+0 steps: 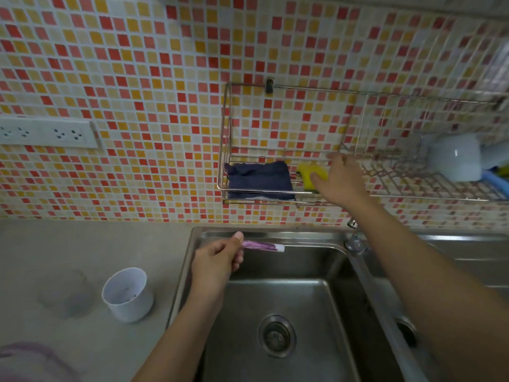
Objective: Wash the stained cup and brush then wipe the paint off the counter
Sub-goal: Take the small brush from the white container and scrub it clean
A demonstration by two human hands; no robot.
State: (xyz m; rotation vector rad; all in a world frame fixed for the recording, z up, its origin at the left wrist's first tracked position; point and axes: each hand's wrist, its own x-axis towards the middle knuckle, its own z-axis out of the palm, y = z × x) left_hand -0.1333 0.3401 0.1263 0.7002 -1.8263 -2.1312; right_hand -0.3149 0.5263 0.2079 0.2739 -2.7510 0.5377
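Observation:
My left hand (217, 257) holds a purple-stained brush (263, 246) level over the back rim of the steel sink (275, 293). High on the wall, my right hand (340, 180) reaches into the wire rack (228, 139), thumb and fingers closing around a yellow sponge (307, 172). A dark blue cloth (260, 179) lies in the rack left of the sponge. The white cup (128, 295), with dark specks inside, stands upright on the grey counter (96, 244) left of the sink. A faint purple paint smear (66, 299) marks the counter beside the cup.
A tap (355, 242) sits at the sink's back right corner, under my right forearm. Pale blue cups (454, 158) lie in the rack's right part. A power strip (46, 132) is fixed to the tiled wall at left. A pinkish object (24, 359) shows at the bottom left.

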